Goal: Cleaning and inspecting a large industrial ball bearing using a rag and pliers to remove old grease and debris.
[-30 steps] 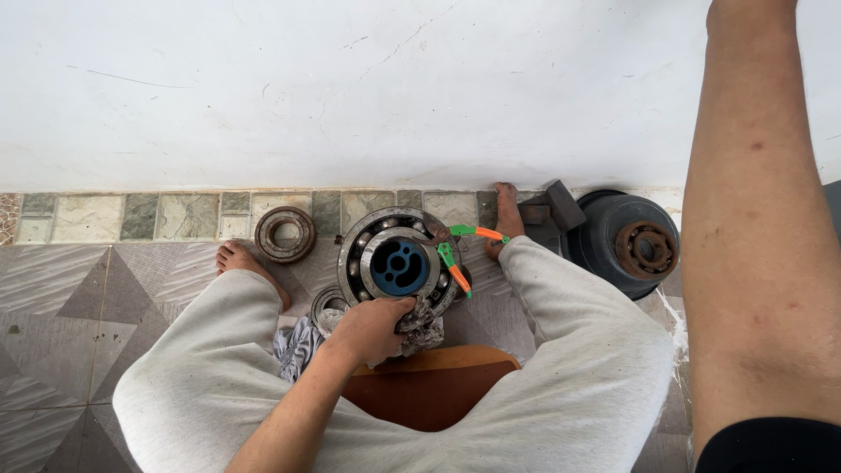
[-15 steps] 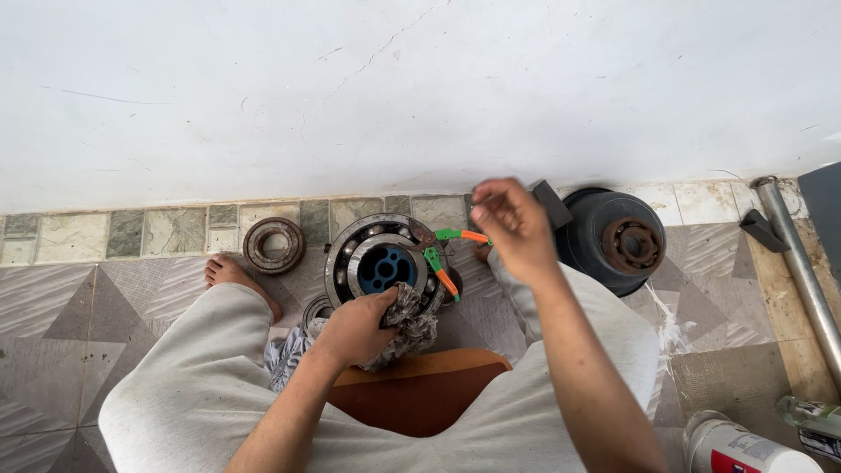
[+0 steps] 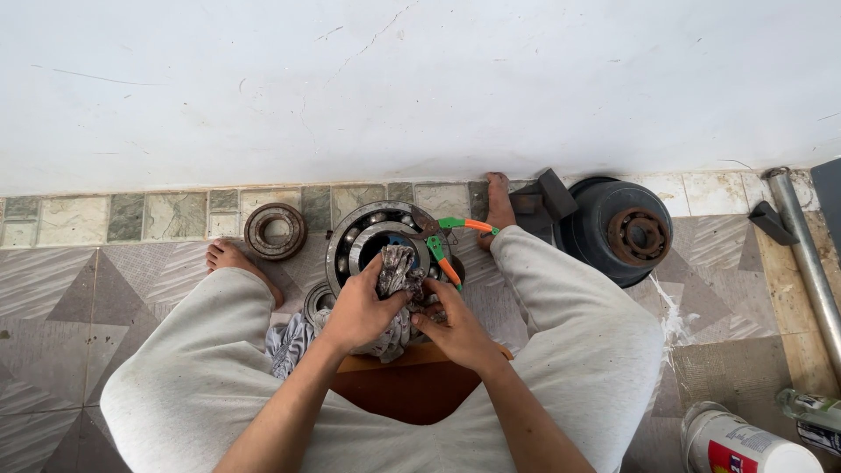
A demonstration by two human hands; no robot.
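Far left, one small rusty ring (image 3: 274, 230) flat by the wall, apart from the rest. Next, one big bearing (image 3: 378, 246) flat on the floor between two bare feet, hole facing up. One rag (image 3: 396, 278) stuffed into that hole, just ahead of the fingers. Left hand (image 3: 361, 308) curled tight on the rag, a bit nearer the hole; right hand (image 3: 453, 328) pinching the rag's lower edge. One orange-and-green pliers (image 3: 451, 241) on the bearing's right. One dark drum (image 3: 618, 229) further right.
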